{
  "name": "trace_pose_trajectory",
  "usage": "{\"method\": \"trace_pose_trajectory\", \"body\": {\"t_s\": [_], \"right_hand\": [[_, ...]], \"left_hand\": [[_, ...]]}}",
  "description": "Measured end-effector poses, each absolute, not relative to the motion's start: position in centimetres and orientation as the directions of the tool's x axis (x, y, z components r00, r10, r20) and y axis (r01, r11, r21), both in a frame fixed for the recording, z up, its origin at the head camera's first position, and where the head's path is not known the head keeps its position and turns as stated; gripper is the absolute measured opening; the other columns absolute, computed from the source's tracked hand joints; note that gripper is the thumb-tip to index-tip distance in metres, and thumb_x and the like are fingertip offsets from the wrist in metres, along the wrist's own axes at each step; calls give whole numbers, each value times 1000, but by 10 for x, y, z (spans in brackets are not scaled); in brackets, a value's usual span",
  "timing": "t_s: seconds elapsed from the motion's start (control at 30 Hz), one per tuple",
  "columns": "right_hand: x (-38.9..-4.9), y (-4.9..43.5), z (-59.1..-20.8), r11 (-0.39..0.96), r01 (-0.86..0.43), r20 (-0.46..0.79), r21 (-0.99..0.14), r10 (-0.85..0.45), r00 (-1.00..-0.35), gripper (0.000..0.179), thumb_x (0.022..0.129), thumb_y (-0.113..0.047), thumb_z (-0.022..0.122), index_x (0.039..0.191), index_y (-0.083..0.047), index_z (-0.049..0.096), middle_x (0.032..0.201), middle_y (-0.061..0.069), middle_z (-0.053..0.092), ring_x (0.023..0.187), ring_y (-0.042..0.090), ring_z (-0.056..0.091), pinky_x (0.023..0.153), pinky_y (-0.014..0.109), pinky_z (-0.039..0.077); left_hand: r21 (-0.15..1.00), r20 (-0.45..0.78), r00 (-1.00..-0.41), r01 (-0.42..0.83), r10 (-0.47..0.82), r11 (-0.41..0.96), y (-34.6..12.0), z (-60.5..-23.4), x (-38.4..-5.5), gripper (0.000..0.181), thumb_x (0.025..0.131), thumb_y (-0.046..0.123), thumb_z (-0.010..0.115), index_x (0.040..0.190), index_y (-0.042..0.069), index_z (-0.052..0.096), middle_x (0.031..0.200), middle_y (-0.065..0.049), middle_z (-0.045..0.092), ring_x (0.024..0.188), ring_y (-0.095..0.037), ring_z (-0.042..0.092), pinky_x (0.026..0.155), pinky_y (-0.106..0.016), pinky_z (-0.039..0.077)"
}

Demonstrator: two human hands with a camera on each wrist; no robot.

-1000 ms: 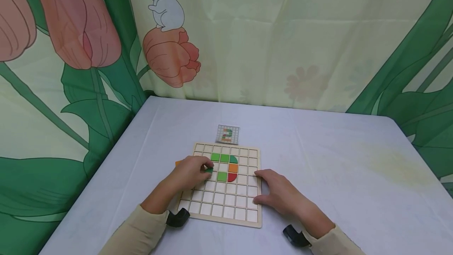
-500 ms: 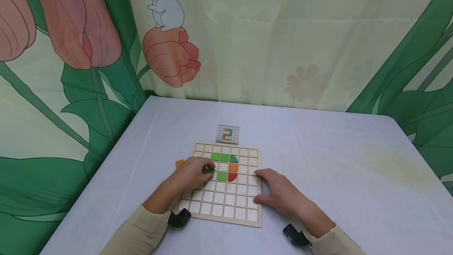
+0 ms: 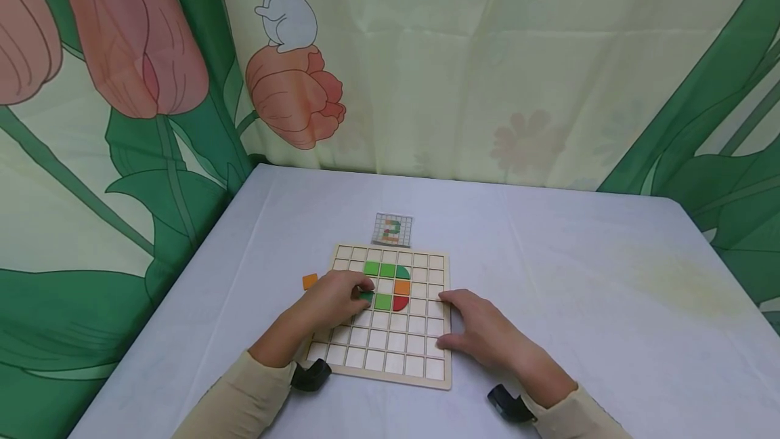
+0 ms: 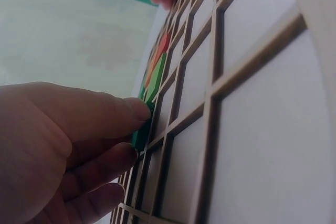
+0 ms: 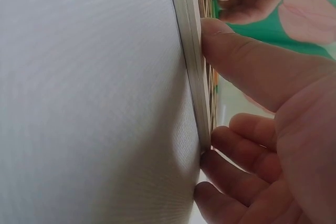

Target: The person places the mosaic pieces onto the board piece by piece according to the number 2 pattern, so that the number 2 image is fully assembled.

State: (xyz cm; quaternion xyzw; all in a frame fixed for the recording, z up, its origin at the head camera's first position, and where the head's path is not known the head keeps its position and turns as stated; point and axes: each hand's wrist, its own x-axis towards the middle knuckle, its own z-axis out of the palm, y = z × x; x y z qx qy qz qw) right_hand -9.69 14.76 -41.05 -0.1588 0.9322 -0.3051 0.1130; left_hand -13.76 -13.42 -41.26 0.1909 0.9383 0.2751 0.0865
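Observation:
My left hand (image 3: 334, 297) pinches a dark green tile (image 4: 140, 132) between thumb and fingers, at the grid beside a light green square tile (image 3: 383, 301). In the left wrist view that tile stands against the grid's ridges; whether it is fully seated I cannot tell. The wooden grid board (image 3: 390, 381) lies flat on the table. Light green tiles (image 3: 387, 269), a dark green rounded tile (image 3: 403, 272), an orange tile (image 3: 401, 287) and a red rounded tile (image 3: 400, 303) sit in its cells. My right hand (image 3: 484, 330) rests thumb and fingertips, spread apart, on the board's right edge (image 5: 193, 61).
A small card (image 3: 392, 230) with a coloured grid pattern lies just behind the board. One loose orange tile (image 3: 310, 281) lies left of it, beside my left hand. White cloth covers the table (image 3: 548, 256); a printed curtain (image 3: 457, 87) hangs behind.
My left hand has shifted slightly right with the dark green tile, closer to the light green square. More of the loose orange tile now shows. The right hand has stayed in place.

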Motion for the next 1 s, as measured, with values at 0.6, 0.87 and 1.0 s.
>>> {"method": "trace_pose_trajectory", "body": {"t_s": [0.6, 0.87, 1.0], "right_hand": [[-99, 149, -411, 754, -246, -95, -609, -377, -921, 71, 77, -23, 87, 137, 0, 55, 136, 12, 56, 130, 32, 50, 107, 48, 39], [-98, 149, -412, 757, -235, -102, -610, -369, -924, 71, 77, -22, 87, 137, -1, 55, 136, 12, 56, 130, 32, 50, 107, 48, 39], [-98, 148, -412, 761, -229, -109, -608, -365, -925, 72, 77, -23, 87, 137, -1, 55, 137, 12, 55, 130, 32, 50, 107, 48, 39]], "left_hand": [[554, -62, -903, 323, 425, 767, -131, -410, -136, 20, 87, 8, 76, 106, 11, 73, 101, 3, 70, 89, -13, 63, 79, -34, 53], [589, -84, -907, 288, 412, 755, -134, -412, -137, 21, 87, 10, 76, 108, 13, 73, 100, 6, 69, 89, -12, 61, 79, -32, 53], [619, -97, -915, 253, 392, 743, -138, -410, -137, 22, 88, 11, 76, 109, 13, 72, 99, 7, 67, 90, -12, 60, 79, -33, 52]]}}
